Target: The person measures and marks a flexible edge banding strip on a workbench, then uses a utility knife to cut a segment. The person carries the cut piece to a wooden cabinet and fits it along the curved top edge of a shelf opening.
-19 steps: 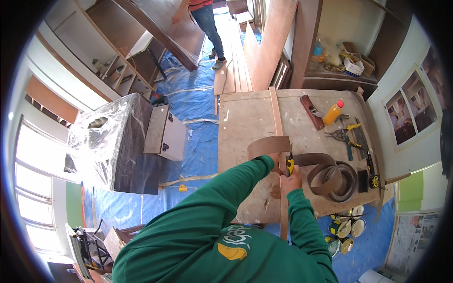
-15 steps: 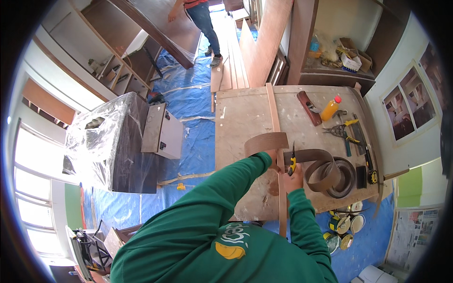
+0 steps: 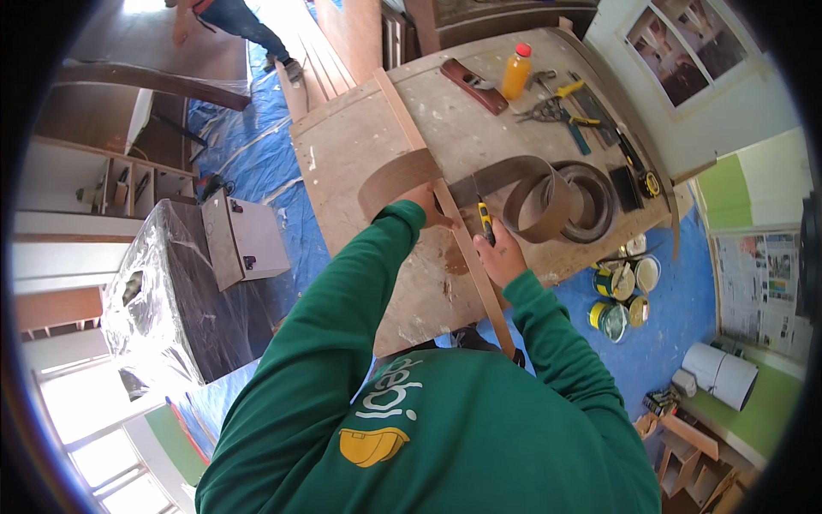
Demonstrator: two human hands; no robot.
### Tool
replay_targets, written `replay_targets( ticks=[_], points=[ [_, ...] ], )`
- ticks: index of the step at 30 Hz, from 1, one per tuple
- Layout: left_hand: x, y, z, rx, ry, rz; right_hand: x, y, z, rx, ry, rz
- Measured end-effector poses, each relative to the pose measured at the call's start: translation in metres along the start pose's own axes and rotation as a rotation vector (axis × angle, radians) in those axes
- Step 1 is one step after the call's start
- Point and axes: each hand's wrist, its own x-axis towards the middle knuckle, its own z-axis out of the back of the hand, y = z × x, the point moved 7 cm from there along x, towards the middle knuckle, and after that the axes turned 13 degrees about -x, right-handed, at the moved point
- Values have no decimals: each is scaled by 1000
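My left hand [image 3: 421, 206] is closed on a brown strip of edge banding [image 3: 396, 182] where it lies across a long thin wooden batten [image 3: 479, 274]. The fingers are partly hidden by the batten and the sleeve. The free end of the banding curls up to the left of the batten, while the rest runs right into a loose roll [image 3: 604, 204]. My right hand [image 3: 503, 257] grips a yellow and black utility knife [image 3: 485, 221] just right of the batten. Its tip points away from me, close to the banding.
On the workbench [image 3: 342, 154] lie a hand plane [image 3: 473, 86], an orange drink bottle [image 3: 516, 73], snips [image 3: 544, 110] and a tape measure [image 3: 652, 184]. Paint cans [image 3: 612, 281] stand right of the bench on blue sheeting. A wrapped cabinet [image 3: 171, 291] is at left. Another person [image 3: 244, 30] stands at the far left.
My view has turned, so the bench appears shifted left and tilted. The knife has tipped slightly and sits a little farther from the batten. My left hand keeps its hold.
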Motion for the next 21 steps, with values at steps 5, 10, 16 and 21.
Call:
replay_targets(
  ticks=[5, 10, 16, 21],
  points=[
    [4, 3, -1, 17, -12, 30, 0, 16, 5, -28, -16, 60],
    [9, 9, -5, -12, 18, 98, -1, 14, 10, -247, 78, -63],
    [11, 8, -5, -1, 7, 115, -1, 2, -1, -140, 50, -15],
    [10, 8, -6, 13, -50, 109, 9, -3, -10, -132, 110, -38]
  ],
)
